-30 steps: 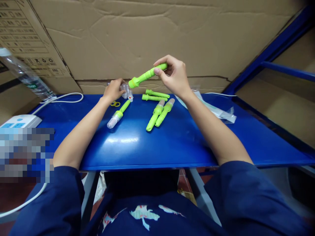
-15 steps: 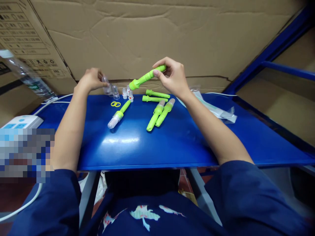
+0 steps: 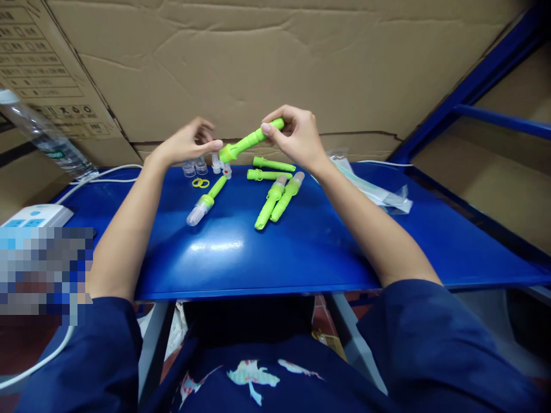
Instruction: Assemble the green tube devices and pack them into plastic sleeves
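Note:
My right hand [image 3: 297, 137] pinches the upper end of a bright green tube [image 3: 247, 139], holding it slanted above the blue table [image 3: 310, 246]. My left hand [image 3: 183, 144] hovers at the tube's lower collar with fingers spread, its index fingertip at the collar and nothing in it. Two clear caps [image 3: 194, 167] stand on the table just below that hand, beside small white pieces with red dots [image 3: 221, 166] and yellow rings [image 3: 200, 183].
A green tube with a clear cap [image 3: 205, 202] lies at centre left, two capped ones [image 3: 278, 201] and two bare ones [image 3: 270, 170] at centre. Plastic bags [image 3: 379, 194] lie right. A water bottle [image 3: 43, 137], power strip [image 3: 37, 215] and cardboard wall [image 3: 275, 57] border the table.
My left hand lifted a clear cap from the group, set it down beside another cap, and now reaches with spread fingers to the tube's lower end. The right hand drifted slightly left.

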Demonstrator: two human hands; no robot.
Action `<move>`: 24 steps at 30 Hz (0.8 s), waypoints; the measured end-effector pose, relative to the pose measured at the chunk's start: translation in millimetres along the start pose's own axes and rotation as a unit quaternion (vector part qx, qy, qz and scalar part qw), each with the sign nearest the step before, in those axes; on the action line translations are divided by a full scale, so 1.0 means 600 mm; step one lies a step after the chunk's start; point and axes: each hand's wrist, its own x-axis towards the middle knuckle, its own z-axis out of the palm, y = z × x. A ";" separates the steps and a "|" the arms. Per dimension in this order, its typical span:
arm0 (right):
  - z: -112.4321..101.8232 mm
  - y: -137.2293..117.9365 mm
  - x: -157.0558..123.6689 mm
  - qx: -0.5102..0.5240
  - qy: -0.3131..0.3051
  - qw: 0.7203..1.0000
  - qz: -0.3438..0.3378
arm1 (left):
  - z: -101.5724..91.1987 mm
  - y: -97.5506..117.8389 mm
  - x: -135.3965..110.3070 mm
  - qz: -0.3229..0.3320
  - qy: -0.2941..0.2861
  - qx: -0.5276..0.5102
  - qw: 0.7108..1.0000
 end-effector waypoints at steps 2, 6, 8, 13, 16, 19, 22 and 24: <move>0.000 0.008 0.003 0.045 -0.009 0.999 0.017 | 0.013 0.028 0.007 0.053 -0.068 -0.063 0.994; -0.011 0.025 0.010 0.119 -0.015 0.991 0.052 | 0.030 0.064 0.008 0.079 -0.073 -0.092 0.990; -0.018 0.033 0.012 0.145 -0.018 0.987 0.070 | 0.035 0.070 0.005 0.084 -0.054 -0.113 0.989; -0.025 0.051 0.012 0.192 -0.022 0.974 0.119 | 0.045 0.070 -0.001 0.086 -0.046 -0.154 0.983; -0.027 0.057 0.010 0.210 -0.018 0.968 0.138 | 0.050 0.071 -0.001 0.091 -0.043 -0.170 0.980; -0.027 0.058 0.008 0.209 -0.015 0.967 0.142 | 0.055 0.075 0.002 0.076 -0.036 -0.171 0.982; -0.022 0.051 0.009 0.174 -0.012 0.978 0.118 | 0.062 0.074 0.004 0.019 -0.023 -0.141 0.990; -0.016 0.039 0.010 0.132 -0.008 0.987 0.088 | 0.065 0.069 0.005 -0.022 -0.012 -0.101 0.995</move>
